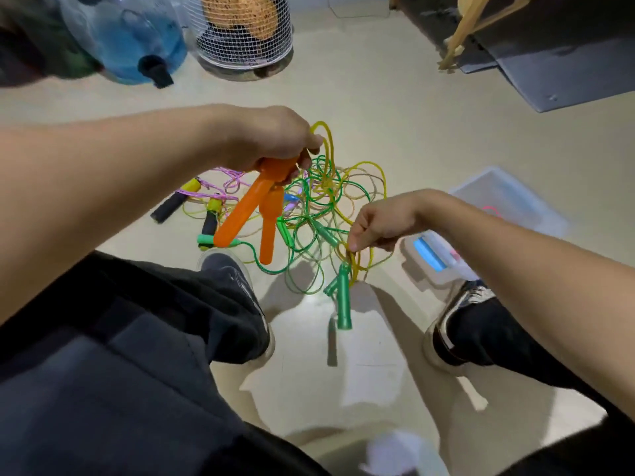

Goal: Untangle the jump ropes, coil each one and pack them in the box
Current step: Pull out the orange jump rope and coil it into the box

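My left hand grips the tops of two orange handles, which hang down over a tangle of green and yellow ropes on the floor. A loop of yellow rope rises beside that hand. My right hand pinches yellow rope strands, and a green handle dangles below it. A pink rope with black-and-yellow handles lies to the left. The clear plastic box sits on the floor at the right, its inside blurred.
A clear lid-like piece with a blue patch lies by my right shoe. My left shoe is near the tangle. At the back stand a blue water bottle and a wire basket; a grey mat lies back right.
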